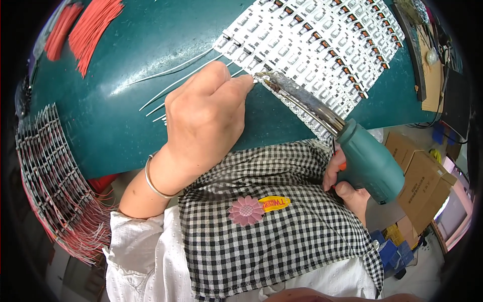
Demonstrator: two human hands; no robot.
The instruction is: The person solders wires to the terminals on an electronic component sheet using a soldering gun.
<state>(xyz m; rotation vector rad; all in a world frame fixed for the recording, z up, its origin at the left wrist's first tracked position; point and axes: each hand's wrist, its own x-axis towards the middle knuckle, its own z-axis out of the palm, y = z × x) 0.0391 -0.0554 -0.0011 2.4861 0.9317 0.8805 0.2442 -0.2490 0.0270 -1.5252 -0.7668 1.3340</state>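
wires [166,73], white, trail from the panel's [312,55] left edge, likely light and limp, best pinched near their ends. left hand [204,113] has fingers together at the panel's near edge, contents hidden; right hand's [355,200] fingers grip a soldering gun [370,161].

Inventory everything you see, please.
Tabletop: one, green, centre and top
Board sheet: one, white, upper right
Thin wires: several, white, left of board sheet
Wire bundles: two, red, upper left
Wired strips: many, dark with red wires, left
Soldering gun: one, green, right of centre
Boxes: several, brown, right
Bins: several, blue, lower right
Clutter: uncountable, mixed, upper right
Apron: one, black and white, lower centre
Bracelet: one, silver, left of apron
Left hand: one, bare, pinched at board sheet
Right hand: one, bare, holding soldering gun
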